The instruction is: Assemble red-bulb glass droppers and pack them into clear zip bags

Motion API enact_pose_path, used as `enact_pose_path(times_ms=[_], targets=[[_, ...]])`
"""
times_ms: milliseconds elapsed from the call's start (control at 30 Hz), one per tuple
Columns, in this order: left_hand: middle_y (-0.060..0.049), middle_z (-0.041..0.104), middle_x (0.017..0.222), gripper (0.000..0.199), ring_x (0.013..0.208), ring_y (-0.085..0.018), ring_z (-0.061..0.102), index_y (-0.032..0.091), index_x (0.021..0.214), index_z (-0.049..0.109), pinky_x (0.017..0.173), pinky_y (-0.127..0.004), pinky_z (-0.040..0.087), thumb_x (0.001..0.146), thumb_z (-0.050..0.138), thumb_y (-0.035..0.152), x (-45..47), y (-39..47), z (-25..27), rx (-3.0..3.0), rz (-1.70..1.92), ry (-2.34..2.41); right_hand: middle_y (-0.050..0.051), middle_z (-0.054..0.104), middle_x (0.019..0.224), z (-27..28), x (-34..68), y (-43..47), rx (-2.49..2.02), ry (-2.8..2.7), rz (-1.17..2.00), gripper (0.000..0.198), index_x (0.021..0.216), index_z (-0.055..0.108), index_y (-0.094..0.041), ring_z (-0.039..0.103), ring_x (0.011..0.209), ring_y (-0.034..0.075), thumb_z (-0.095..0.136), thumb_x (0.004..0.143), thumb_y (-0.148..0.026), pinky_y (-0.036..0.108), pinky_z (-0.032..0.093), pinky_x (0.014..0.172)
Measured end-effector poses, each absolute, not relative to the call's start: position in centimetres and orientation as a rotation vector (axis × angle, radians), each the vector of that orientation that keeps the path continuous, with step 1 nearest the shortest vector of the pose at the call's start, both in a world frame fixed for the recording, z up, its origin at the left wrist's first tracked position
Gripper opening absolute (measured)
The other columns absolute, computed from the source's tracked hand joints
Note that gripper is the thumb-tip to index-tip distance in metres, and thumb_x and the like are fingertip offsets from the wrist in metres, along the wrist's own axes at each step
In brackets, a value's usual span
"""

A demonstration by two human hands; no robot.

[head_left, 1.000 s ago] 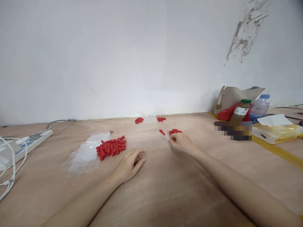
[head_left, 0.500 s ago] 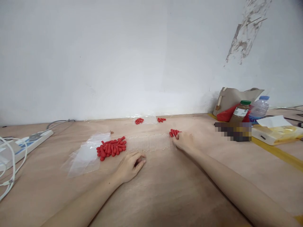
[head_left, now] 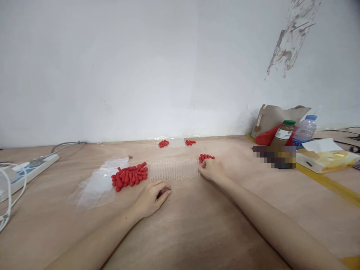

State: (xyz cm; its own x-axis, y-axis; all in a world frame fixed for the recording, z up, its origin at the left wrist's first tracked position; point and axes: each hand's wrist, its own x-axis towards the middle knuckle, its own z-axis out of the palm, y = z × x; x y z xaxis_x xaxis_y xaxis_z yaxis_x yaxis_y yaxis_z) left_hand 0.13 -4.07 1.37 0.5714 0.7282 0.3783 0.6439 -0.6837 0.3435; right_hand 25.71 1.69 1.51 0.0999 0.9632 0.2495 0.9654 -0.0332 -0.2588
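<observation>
My left hand (head_left: pixel 154 198) rests on the tabletop with loosely curled fingers, the thumb apart, and nothing in it. Just beyond its fingers lies a row of thin clear dropper tubes (head_left: pixel 173 170), set side by side. At the row's right end my right hand (head_left: pixel 211 169) is closed in a pinch on a thin clear tube, mostly hidden by the fingers. A short line of red rubber dropper bulbs (head_left: pixel 206 156) sits right behind those fingers. To the left of the row is a larger heap of red rubber bulbs (head_left: pixel 129 176).
Flat clear plastic bags (head_left: pixel 97 187) lie left of the heap. Near the wall, a clear bag (head_left: pixel 176 142) lies between two small red bulb groups. A power strip (head_left: pixel 33 170) with cables is at left; a tissue pack (head_left: pixel 326 157), bottles (head_left: pixel 284 133) and a grey bag (head_left: pixel 277 116) stand at right.
My right hand has shifted slightly left and closer to the end of the tube row. My left hand stays in place; the whole view has moved a little.
</observation>
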Motion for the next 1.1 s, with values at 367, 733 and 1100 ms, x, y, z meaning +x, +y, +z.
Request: enact_pose_path(times_ms=[367,733,1100], targets=[[-0.001,0.056,0.071,0.016,0.062,-0.012,0.051,0.018,0.082,0.058,0.057,-0.023,0.04,0.084,0.043,0.025,0.2,-4.1,1.3,2.611,0.783,1.142,0.017,0.063,0.085,1.3,24.6,1.8,-2.084,-2.013,-0.149,0.024,0.084,0.063,-0.012,0.056,0.088,0.026,0.043,0.075,-0.02,0.036,0.035,0.076],[-0.003,0.057,0.069,0.02,0.076,-0.018,0.054,0.018,0.065,0.052,0.072,-0.029,0.04,0.08,0.044,0.029,-2.5,-0.4,4.6,2.531,0.867,1.916,0.013,0.058,0.08,3.1,24.8,-0.4,-1.738,-2.145,-0.287,0.021,0.083,0.051,-0.01,0.052,0.077,0.021,0.034,0.082,-0.022,0.032,0.033,0.073],[-0.008,0.067,0.074,0.018,0.077,-0.028,0.061,0.02,0.065,0.064,0.065,-0.033,0.044,0.058,0.064,0.036,-4.9,7.0,7.3,2.023,0.301,2.339,0.01,0.058,0.089,-1.0,23.5,-3.1,-1.07,-2.139,-0.111,0.028,0.11,0.048,-0.014,0.05,0.087,0.019,0.033,0.087,-0.016,0.033,0.037,0.078]])
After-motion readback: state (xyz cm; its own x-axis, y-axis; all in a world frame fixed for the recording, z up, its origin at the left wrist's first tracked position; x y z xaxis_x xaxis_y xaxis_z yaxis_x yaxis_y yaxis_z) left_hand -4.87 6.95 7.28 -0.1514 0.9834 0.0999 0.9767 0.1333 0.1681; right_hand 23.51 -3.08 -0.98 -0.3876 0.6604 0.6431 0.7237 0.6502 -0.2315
